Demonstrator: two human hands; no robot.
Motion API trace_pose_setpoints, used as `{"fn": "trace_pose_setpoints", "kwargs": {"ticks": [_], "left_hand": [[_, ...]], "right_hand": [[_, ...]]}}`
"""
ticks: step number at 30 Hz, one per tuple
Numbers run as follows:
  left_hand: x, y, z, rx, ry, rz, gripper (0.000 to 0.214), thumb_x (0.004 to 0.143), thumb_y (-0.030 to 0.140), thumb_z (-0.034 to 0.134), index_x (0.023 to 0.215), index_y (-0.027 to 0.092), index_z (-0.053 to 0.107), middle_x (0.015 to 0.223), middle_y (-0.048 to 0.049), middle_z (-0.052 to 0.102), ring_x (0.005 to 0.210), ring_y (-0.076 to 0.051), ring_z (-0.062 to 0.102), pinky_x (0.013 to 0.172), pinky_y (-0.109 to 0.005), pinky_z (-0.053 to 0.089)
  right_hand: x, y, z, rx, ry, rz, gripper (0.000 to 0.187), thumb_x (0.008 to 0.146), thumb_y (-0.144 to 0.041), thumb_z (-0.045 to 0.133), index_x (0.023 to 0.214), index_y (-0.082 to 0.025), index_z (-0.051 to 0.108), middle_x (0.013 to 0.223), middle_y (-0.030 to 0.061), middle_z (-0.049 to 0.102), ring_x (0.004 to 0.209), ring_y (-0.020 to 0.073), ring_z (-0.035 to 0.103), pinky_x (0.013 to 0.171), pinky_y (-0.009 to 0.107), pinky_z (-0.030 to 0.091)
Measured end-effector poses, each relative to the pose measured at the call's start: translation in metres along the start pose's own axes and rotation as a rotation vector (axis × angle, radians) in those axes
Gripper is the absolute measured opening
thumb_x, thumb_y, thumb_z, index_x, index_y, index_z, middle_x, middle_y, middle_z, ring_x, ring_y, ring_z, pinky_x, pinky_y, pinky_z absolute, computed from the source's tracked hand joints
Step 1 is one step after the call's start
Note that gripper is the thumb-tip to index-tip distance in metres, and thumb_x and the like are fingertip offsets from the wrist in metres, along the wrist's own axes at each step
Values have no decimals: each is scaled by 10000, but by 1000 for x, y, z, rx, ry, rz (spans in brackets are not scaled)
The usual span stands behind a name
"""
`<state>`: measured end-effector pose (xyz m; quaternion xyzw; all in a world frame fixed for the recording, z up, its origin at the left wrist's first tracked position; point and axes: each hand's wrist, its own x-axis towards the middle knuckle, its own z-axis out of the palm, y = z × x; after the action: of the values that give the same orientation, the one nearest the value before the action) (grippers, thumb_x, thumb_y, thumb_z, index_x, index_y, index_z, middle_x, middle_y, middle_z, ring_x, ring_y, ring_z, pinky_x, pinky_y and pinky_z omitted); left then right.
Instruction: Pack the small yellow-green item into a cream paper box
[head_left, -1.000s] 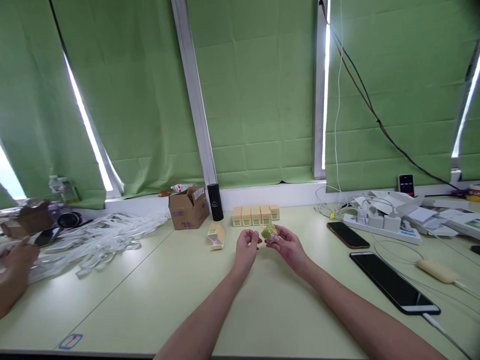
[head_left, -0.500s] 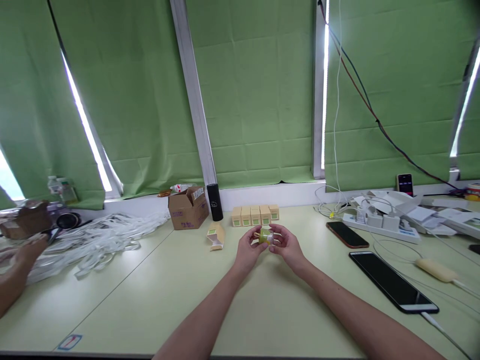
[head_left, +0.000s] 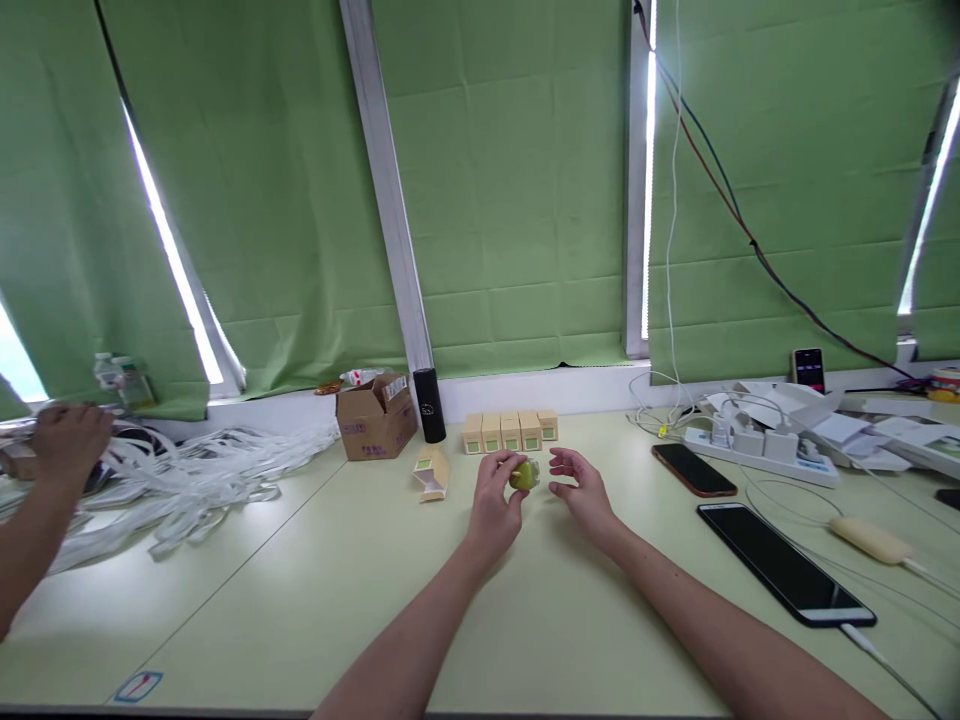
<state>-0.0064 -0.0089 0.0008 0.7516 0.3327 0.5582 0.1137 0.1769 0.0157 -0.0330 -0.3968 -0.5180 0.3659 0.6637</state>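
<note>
My left hand (head_left: 495, 505) pinches a small rounded yellow-green bottle (head_left: 523, 475) between thumb and fingers above the table. The bottle lies on its side, with a clear, shiny part toward the right. Just right of it is my right hand (head_left: 583, 492), apart from the bottle, its fingers curved and spread with nothing in them. An opened small tan carton (head_left: 431, 473) lies on the table to the left of my hands. Behind them, several small tan boxes (head_left: 511, 432) stand in a row, each with a pale green label.
A brown cardboard box (head_left: 375, 415) and a black cylinder (head_left: 429, 405) stand at the back. White strips (head_left: 217, 475) are heaped at left, near another person's hand (head_left: 71, 440). On the right lie phones (head_left: 784, 562), a power strip (head_left: 765, 452), cables and a cream power bank (head_left: 872, 540).
My right hand has let go of the bottle and moved slightly right. The bottle has turned in my left hand. The other person's hand at left has risen.
</note>
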Motion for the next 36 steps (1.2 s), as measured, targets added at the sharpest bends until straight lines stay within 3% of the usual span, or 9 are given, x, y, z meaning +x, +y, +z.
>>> {"fn": "trace_pose_setpoints", "kwargs": {"ticks": [5, 9, 19, 27, 32, 36], "left_hand": [[-4, -9, 3, 61, -136, -156, 560, 754, 51, 687, 1277, 251, 672, 1277, -103, 649, 1257, -298, 577, 1132, -489, 439], [-6, -16, 5, 91, -162, -238, 514, 741, 56, 697, 1229, 214, 680, 1251, -117, 676, 1233, -305, 584, 1111, -473, 436], [-10, -32, 9, 87, -181, -304, 483, 673, 100, 725, 1139, 225, 729, 1199, -112, 723, 1171, -329, 613, 1062, -448, 433], [-8, -26, 7, 178, -217, -337, 560, 652, 109, 751, 1199, 220, 705, 1250, -143, 710, 1197, -375, 608, 1080, -502, 400], [-11, -28, 8, 147, -148, -323, 612, 658, 87, 723, 1253, 221, 672, 1304, -146, 683, 1191, -351, 612, 1085, -481, 413], [-4, -36, 4, 84, 33, -378, 562, 709, 98, 675, 1256, 225, 639, 1297, -130, 674, 1190, -314, 598, 1077, -462, 425]], "right_hand": [[4, 7, -2, -60, 43, -11, 471, 647, -229, 693, 1118, -239, 698, 1005, 56, 693, 956, 257, 665, 848, 449, 563], [6, 11, -6, -95, 75, -5, 447, 663, -249, 661, 1109, -238, 695, 998, 60, 686, 953, 266, 660, 824, 455, 566], [6, 16, -6, -127, 80, -41, 426, 661, -265, 666, 1085, -247, 705, 961, 47, 697, 924, 259, 662, 827, 455, 553], [7, 15, -7, -146, 79, -40, 431, 649, -267, 673, 1078, -238, 700, 946, 48, 698, 905, 258, 665, 836, 458, 544], [9, 19, -9, -154, 79, -23, 449, 648, -277, 661, 1094, -234, 692, 949, 51, 693, 897, 260, 667, 788, 443, 560], [11, 26, -13, -161, 73, 18, 439, 649, -273, 639, 1085, -239, 687, 943, 54, 685, 884, 262, 671, 704, 412, 573]]}}
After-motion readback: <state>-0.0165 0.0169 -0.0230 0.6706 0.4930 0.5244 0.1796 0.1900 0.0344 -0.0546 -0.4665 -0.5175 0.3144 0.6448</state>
